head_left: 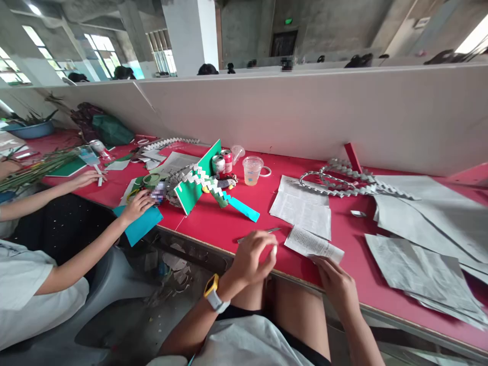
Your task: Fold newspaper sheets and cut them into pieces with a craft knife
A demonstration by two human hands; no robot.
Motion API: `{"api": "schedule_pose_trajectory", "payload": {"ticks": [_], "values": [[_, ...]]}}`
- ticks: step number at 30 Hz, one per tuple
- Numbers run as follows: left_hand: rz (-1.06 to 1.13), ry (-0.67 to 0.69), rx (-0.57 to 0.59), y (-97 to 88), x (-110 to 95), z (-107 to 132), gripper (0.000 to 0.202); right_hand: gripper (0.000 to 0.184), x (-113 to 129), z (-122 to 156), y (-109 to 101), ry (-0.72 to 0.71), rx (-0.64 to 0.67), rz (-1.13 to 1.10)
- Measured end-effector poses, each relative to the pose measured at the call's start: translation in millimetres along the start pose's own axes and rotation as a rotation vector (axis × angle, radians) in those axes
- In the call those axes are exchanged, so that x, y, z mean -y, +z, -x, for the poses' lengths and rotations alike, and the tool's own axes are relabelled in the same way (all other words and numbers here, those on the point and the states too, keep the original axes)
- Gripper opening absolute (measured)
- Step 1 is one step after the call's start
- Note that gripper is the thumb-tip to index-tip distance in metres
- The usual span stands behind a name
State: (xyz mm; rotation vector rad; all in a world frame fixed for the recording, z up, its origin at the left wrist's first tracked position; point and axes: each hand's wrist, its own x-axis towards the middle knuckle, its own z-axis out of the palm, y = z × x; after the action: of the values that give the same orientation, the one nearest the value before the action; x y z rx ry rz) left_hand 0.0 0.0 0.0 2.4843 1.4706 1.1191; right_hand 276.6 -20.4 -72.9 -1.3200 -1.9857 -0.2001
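Note:
My left hand [253, 258], with a yellow and white watch on its wrist, hovers over the table's front edge. Its thumb and index fingertip meet; a small pale spot shows there, too small to name. My right hand [338, 284] is closed at the front edge of a small newspaper piece [310, 244], which lies flat. Touching the far side of that piece is a larger newspaper sheet [303, 206]. A thin metal blade [272, 230] lies just beyond my left hand, partly hidden by it.
Folded-paper chains [343, 190] and newspaper stacks [423, 269] lie to the right. Ahead stand a plastic cup [252, 170], drink cans [226, 160] and a green board [190, 195] beside a blue paper strip [244, 208]. At left, a co-worker's hand [138, 206] rests near blue paper [143, 226].

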Motion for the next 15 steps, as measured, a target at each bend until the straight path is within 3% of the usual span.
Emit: {"api": "schedule_pose_trajectory", "payload": {"ticks": [2,5,7,11,15], "values": [[-0.053,0.003,0.054,27.6,2.5,-5.4,0.036,0.027,2.2,-3.0,0.9,0.018,-0.003,-0.024],[-0.152,-0.033,0.178,42.1,29.8,-14.8,0.024,0.028,9.0,-8.1,2.5,0.068,0.015,-0.091],[-0.189,-0.073,0.169,40.3,47.3,-19.5,0.015,0.028,15.1,-11.5,4.3,0.097,0.024,-0.159],[-0.206,-0.112,0.076,28.3,62.9,-22.0,0.022,0.029,27.7,-20.3,11.2,0.085,0.043,-0.285],[-0.02,0.098,0.077,24.0,58.2,-14.2,0.026,0.027,38.8,-30.7,20.0,0.099,0.071,-0.362]]}}
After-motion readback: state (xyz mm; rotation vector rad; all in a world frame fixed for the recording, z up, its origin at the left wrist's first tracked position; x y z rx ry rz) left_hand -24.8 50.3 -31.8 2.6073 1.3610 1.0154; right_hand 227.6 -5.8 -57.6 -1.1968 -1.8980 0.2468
